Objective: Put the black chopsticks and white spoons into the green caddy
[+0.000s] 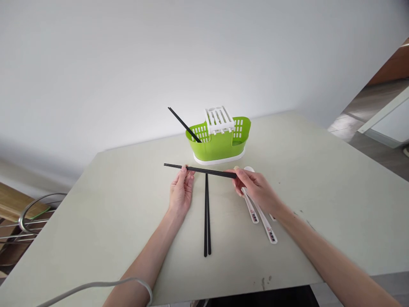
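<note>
A pair of black chopsticks (209, 172) spans the gap between my hands, close above the table. My left hand (182, 189) pinches them toward their thin end, and my right hand (251, 185) grips the thick end. Below them, a second black pair (207, 217) lies lengthwise on the table. White spoons (268, 230) with printed handles lie beneath and beside my right hand, which hides part of them. Behind my hands stands a green utensil basket (214, 149) with a white slotted top piece (220, 118). Black chopsticks (183, 123) lean out of its left compartment.
The pale table (128, 179) meets a white wall (143, 64) at the back. A grey cable (96, 285) crosses near my left forearm. Beyond the table's left edge is a metal-framed object (28, 221).
</note>
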Motion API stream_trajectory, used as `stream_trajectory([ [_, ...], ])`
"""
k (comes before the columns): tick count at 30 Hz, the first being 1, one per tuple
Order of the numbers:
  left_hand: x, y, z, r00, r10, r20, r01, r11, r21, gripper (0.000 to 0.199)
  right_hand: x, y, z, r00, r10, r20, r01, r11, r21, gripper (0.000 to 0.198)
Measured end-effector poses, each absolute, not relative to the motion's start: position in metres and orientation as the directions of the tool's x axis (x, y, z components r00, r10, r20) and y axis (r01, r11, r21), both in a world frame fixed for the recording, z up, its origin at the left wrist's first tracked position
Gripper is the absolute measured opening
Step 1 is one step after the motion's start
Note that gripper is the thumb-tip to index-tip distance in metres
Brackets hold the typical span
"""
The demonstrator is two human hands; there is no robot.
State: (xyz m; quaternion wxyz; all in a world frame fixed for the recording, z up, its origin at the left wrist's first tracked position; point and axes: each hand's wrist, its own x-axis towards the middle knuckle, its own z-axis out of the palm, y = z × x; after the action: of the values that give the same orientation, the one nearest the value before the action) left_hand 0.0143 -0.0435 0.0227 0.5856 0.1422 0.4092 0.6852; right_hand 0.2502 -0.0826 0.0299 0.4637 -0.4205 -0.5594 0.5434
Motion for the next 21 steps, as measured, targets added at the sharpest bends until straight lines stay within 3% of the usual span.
stream_trajectory([
  [13,0.009,-0.041,0.023,-0.263,0.927,-0.269,-0.696,0.011,0.718,0.008,0.252,-0.078,0.026,-0.188,0.978,0.086,-0.083,0.071,-0.994,0.053],
  [17,0.006,-0.037,0.028,-0.265,0.936,-0.232,-0.648,0.005,0.762,0.011,0.254,-0.075,0.026,-0.056,0.989,0.136,-0.096,0.131,-0.987,0.049],
  [21,-0.005,-0.025,0.049,-0.365,0.916,-0.168,-0.64,-0.116,0.76,0.015,0.263,-0.064,0.017,0.167,0.972,0.167,-0.132,0.19,-0.973,0.047],
])
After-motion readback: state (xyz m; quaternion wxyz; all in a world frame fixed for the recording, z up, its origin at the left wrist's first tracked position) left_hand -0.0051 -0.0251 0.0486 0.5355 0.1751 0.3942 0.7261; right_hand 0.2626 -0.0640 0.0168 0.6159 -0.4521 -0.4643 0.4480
